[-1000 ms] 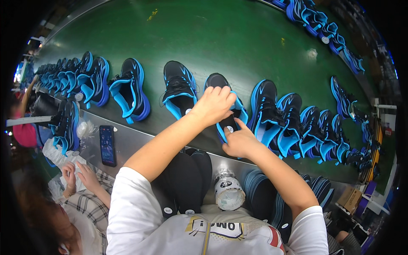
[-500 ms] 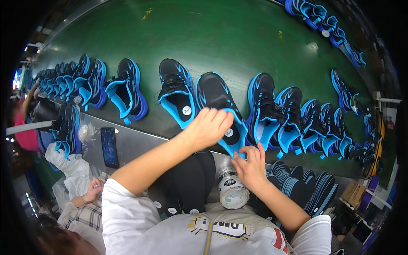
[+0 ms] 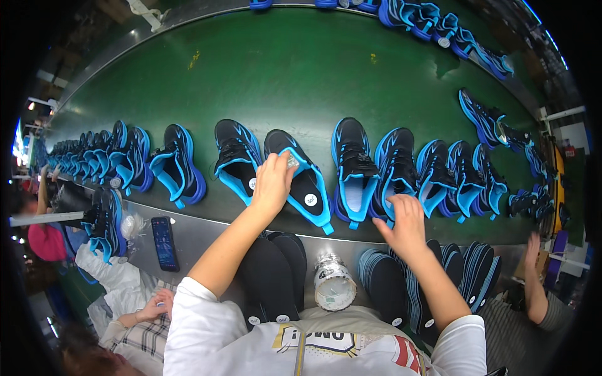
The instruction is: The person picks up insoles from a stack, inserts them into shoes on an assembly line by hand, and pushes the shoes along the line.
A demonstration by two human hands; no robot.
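My left hand (image 3: 273, 182) rests on a black and blue shoe (image 3: 300, 178) lying on its side on the green conveyor belt (image 3: 295, 69), fingers pressing at the shoe's opening where a black insole shows. My right hand (image 3: 406, 219) hovers with spread fingers at the belt's near edge, just below another black and blue shoe (image 3: 354, 169), holding nothing. Below my hands lie stacks of black insoles (image 3: 276, 276) and blue-edged insoles (image 3: 389, 288).
Rows of black and blue shoes (image 3: 125, 160) line the belt left and right. A plastic bottle (image 3: 332, 285) stands between the insole stacks. A phone (image 3: 164, 242) lies on the metal ledge. Another person (image 3: 141, 316) sits at the left; someone's arm (image 3: 536, 282) is at the right.
The shoe under my left hand has slid left with the belt. My right hand let go of it and drew back toward the insole stacks at the right.
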